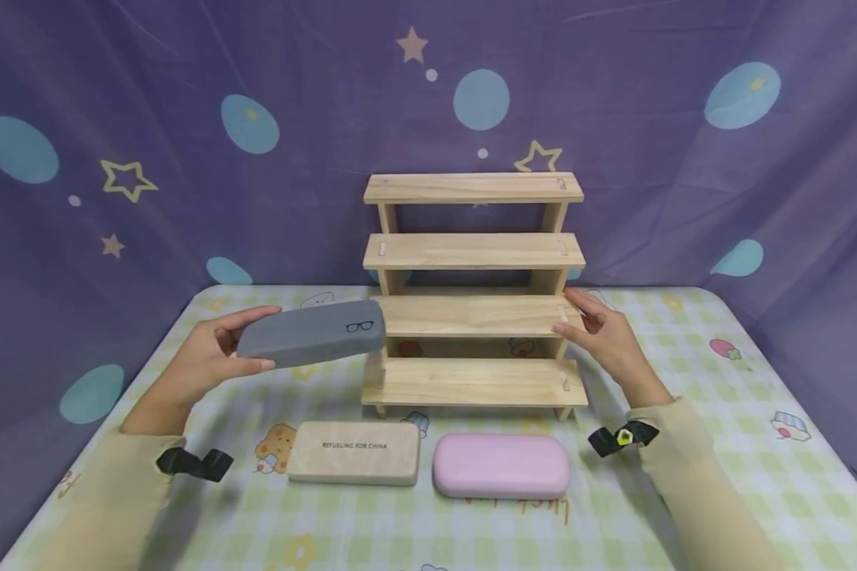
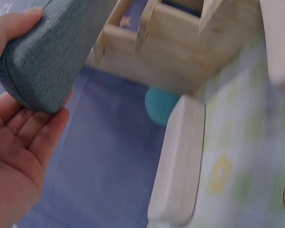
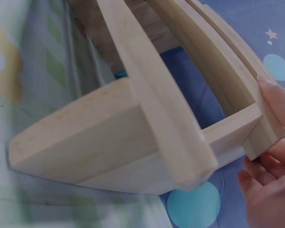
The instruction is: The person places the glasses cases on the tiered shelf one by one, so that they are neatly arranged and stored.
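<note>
My left hand (image 1: 210, 357) grips a grey glasses case (image 1: 313, 333) by its left end and holds it in the air, its right end at the left edge of the wooden stepped shelf (image 1: 474, 316). In the left wrist view the grey case (image 2: 52, 52) sits between my thumb and fingers (image 2: 35, 137). My right hand (image 1: 603, 333) holds the right end of the shelf's second step from the bottom; in the right wrist view its fingers (image 3: 275, 99) curl round that step's end (image 3: 256, 133). A beige case (image 1: 355, 463) and a pink case (image 1: 501, 465) lie in front of the shelf.
The shelf has several steps and stands at the middle of a table with a checked cartoon cloth (image 1: 721, 412). A purple curtain with stars and dots (image 1: 186, 159) hangs behind. Black straps sit on both wrists.
</note>
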`<state>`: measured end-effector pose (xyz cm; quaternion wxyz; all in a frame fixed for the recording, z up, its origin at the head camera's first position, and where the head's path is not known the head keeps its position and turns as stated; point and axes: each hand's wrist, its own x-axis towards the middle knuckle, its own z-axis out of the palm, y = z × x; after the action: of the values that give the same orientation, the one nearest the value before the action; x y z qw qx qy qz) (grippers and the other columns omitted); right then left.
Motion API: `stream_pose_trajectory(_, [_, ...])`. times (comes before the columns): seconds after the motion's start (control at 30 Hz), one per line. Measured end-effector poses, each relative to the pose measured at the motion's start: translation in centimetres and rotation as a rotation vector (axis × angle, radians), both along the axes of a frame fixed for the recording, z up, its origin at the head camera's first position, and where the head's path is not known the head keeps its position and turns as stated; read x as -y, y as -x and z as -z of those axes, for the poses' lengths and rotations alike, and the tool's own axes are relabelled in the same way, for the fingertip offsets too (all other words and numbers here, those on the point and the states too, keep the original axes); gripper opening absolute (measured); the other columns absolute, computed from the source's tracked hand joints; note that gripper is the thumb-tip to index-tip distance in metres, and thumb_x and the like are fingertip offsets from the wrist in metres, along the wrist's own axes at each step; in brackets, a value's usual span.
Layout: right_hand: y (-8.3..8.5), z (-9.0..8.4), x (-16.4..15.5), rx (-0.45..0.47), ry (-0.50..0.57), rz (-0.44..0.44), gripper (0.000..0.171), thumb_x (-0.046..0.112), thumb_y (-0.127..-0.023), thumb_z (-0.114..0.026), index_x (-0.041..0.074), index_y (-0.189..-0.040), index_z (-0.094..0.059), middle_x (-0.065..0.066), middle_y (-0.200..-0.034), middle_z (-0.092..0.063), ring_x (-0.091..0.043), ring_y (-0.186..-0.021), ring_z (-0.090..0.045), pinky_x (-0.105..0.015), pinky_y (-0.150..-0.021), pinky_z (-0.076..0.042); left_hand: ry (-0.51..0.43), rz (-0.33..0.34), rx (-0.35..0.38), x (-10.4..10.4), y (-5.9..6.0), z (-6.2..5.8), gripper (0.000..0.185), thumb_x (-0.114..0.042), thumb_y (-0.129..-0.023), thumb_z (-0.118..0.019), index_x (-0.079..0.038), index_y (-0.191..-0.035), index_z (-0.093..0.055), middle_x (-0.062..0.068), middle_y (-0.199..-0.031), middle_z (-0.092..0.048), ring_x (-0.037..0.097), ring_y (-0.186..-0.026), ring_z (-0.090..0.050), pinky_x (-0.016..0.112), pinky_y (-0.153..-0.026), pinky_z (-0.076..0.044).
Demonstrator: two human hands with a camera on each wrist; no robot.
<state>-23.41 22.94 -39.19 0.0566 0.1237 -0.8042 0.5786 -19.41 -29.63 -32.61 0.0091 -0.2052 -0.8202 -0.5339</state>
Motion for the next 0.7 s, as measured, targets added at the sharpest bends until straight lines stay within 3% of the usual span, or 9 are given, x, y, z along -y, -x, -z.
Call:
stream_pose_trajectory(0.27, [0.0, 0.2, 0.0, 0.004, -0.017, 0.013, 0.066, 0.019, -0.087, -0.069, 0.0, -0.143, -0.038, -0.017, -0.15, -0.03, -0.027, -0.139, -0.025, -0.007, -0.1, -0.027, 0.057, 0.025, -0.034, -3.5, 1.1, -0.7, 0.064, 0.005, -0.074, -0.075, -0.001, -0.134, -0.052, -0.01, -0.092, -0.063, 0.006, -0.071, -0.055, 0.021, -0.062, -0.047])
stream_pose_trajectory(0.3, [0.0, 0.2, 0.0, 0.008, -0.015, 0.008, 0.066, 0.019, -0.088, -0.069, 0.0, -0.143, -0.037, -0.017, -0.151, -0.029, -0.027, -0.139, -0.025, -0.008, -0.101, -0.027, 0.081, 0.024, -0.05, -3.9, 1.3, -0.8, 0.064, 0.002, -0.074, -0.076, -0.002, -0.134, -0.052, -0.013, -0.094, -0.062, 0.004, -0.065, -0.05, 0.022, -0.059, -0.044])
stream_pose_trajectory(0.4, [0.1, 0.1, 0.0, 0.021, -0.017, -0.001, 0.067, 0.021, -0.088, -0.068, 0.001, -0.144, -0.037, -0.016, -0.151, -0.028, -0.026, -0.14, -0.023, -0.01, -0.102, -0.026, 0.117, 0.029, -0.069, -5.3, 1.9, -1.3, 0.064, -0.001, -0.074, -0.078, -0.006, -0.133, -0.054, -0.013, -0.078, -0.053, 0.005, -0.057, -0.04, 0.024, -0.054, -0.038])
stream_pose_trajectory(0.53, [0.0, 0.0, 0.1, 0.032, -0.03, -0.001, 0.067, 0.022, -0.088, -0.068, 0.003, -0.144, -0.036, -0.014, -0.152, -0.027, -0.026, -0.141, -0.022, -0.007, -0.101, -0.025, 0.127, 0.05, -0.083, -7.3, 2.8, -2.0, 0.063, -0.004, -0.074, -0.079, -0.008, -0.132, -0.055, -0.009, -0.073, -0.051, 0.009, -0.06, -0.043, 0.024, -0.056, -0.04])
stream_pose_trajectory(0.63, [-0.1, 0.0, 0.0, 0.033, -0.048, 0.005, 0.068, 0.024, -0.088, -0.068, 0.004, -0.145, -0.036, -0.014, -0.152, -0.027, -0.026, -0.141, -0.022, -0.005, -0.1, -0.025, 0.076, 0.088, -0.063, -8.5, 3.6, -2.2, 0.064, -0.002, -0.073, -0.078, -0.006, -0.133, -0.054, -0.005, -0.093, -0.064, 0.013, -0.078, -0.058, 0.025, -0.067, -0.049])
stream_pose_trajectory(0.7, [-0.1, 0.0, -0.1, 0.032, -0.048, 0.007, 0.068, 0.024, -0.088, -0.068, 0.002, -0.144, -0.036, -0.015, -0.152, -0.027, -0.027, -0.14, -0.022, -0.006, -0.1, -0.025, 0.078, 0.09, -0.073, -9.3, 4.1, -2.2, 0.064, -0.004, -0.073, -0.079, -0.007, -0.132, -0.055, -0.006, -0.085, -0.06, 0.012, -0.069, -0.05, 0.024, -0.063, -0.044])
